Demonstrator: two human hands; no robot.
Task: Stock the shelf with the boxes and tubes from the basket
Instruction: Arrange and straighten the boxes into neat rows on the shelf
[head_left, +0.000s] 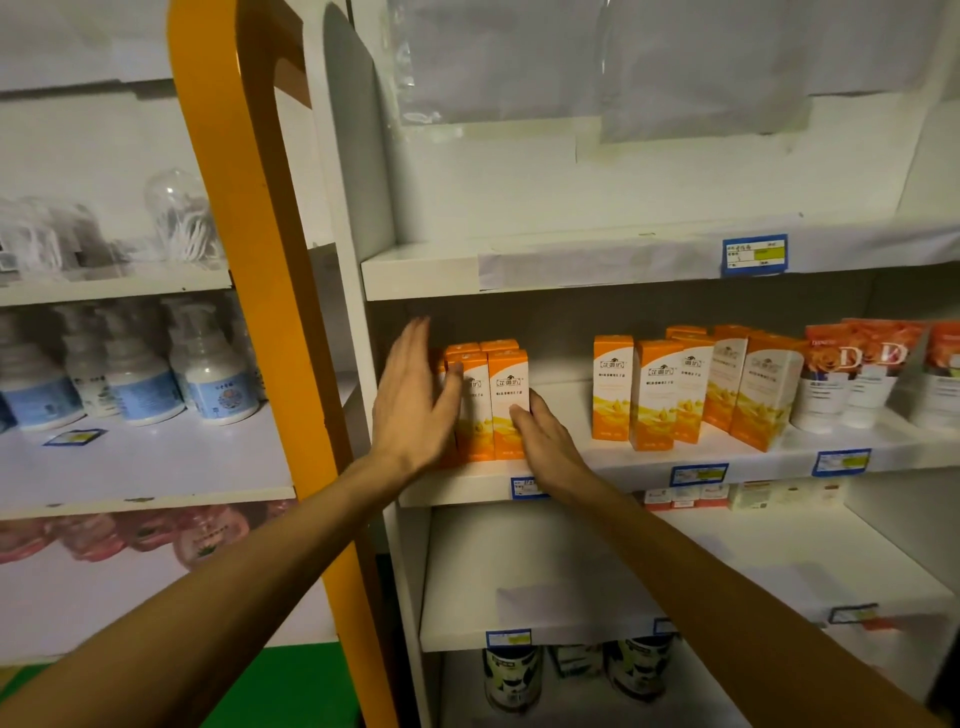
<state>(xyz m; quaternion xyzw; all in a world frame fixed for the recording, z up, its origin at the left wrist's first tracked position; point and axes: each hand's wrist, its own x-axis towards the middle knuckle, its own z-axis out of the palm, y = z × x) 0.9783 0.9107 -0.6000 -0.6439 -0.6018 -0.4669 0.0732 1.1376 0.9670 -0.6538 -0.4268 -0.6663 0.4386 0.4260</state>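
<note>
A shop, most likely a pharmacy or cosmetics store: white display shelves (649, 462) carry blue price labels (754, 254) clipped to their front edges, and identical goods stand in rows facing out, such as orange-and-white boxes (654, 395), rose-printed tubes (852, 374) and, in the next bay, white pump bottles with blue labels (213, 364). An orange upright (270, 291) divides the bays, and tins (511, 675) sit on the lowest shelf
</note>
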